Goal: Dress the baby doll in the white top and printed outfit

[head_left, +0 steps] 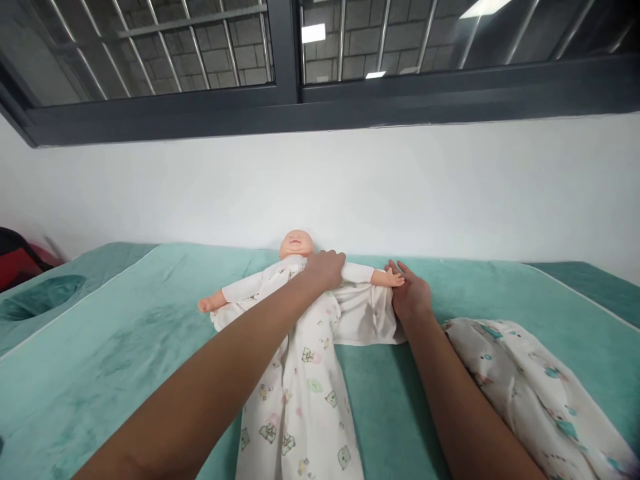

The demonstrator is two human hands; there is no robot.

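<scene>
A modest indoor room has the look of a treatment or infant-care practice space, though its exact use cannot be told for certain. A bed dressed in a pale-green plush cover with light piping (100,347) stands against a bare white wall (350,180), an oval, fabric-covered hollow (43,297) at its left end resembling a massage table's face hole. On it lies a pink-skinned baby doll (296,243) in pale clothing. Above, a wide window in a dark-grey frame (200,120) gives onto upright metal bars (383,33) and grey block masonry (250,59), its glass reflecting bright rectangular lights (313,33).
</scene>
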